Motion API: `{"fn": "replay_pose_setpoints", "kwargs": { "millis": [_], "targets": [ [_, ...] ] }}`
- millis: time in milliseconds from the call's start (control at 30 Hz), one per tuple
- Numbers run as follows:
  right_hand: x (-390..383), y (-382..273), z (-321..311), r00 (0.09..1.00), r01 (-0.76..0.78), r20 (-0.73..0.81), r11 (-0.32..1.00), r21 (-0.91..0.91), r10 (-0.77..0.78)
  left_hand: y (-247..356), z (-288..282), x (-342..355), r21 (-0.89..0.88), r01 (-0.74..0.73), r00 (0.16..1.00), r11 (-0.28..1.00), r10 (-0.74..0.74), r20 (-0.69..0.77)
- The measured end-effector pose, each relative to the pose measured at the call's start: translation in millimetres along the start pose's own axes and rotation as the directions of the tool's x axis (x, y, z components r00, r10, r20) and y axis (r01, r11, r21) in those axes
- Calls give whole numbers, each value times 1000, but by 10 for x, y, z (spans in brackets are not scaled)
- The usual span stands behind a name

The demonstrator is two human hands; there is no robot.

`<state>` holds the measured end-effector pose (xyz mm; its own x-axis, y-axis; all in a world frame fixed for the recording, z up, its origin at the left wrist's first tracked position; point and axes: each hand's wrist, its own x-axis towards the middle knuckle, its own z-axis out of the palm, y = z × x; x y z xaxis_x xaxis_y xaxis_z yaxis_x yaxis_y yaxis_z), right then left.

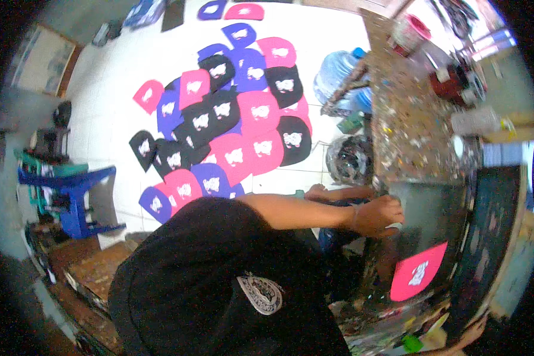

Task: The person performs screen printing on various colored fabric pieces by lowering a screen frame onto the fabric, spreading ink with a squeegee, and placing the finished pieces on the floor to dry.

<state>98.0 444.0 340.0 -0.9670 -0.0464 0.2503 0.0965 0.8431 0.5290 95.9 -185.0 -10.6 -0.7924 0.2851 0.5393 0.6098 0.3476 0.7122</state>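
- While I leaned over the paint-spattered tabletop (409,118), my left hand (381,215) lay curled at the near edge of a dark printing screen (445,219), fingers closed, it seemed, around a small pale thing I could not make out.
- My right hand (473,332) sat at the lower rim of the view, touching the frame's corner; I could not tell how far open it was.
- A pink cap-shaped piece (418,272) with a white print lay under the screen, just below my left hand.
- On the white floor (107,107) many like pieces (231,130) in pink, black and purple lay overlapping.
- A blue plastic stool (77,199) stood to the left, well apart.
- A big water bottle (338,74) rested beside the tabletop.
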Motion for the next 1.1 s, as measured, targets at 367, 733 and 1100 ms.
{"fn": "replay_pose_setpoints", "kwargs": {
  "millis": [367,733,1100],
  "targets": [
    [555,-1261,-1120,870,-437,24,748,500,492,841,1885,1025,-268,-583,596,767,628,501],
    [233,-1016,-939,884,-350,-76,762,544,461,1952,2848,877,-414,-615,233,672,656,718],
    [292,-1145,-932,874,-351,-113,776,525,472,47,1452,1501,-6,-540,530,842,345,774]
  ]
}}
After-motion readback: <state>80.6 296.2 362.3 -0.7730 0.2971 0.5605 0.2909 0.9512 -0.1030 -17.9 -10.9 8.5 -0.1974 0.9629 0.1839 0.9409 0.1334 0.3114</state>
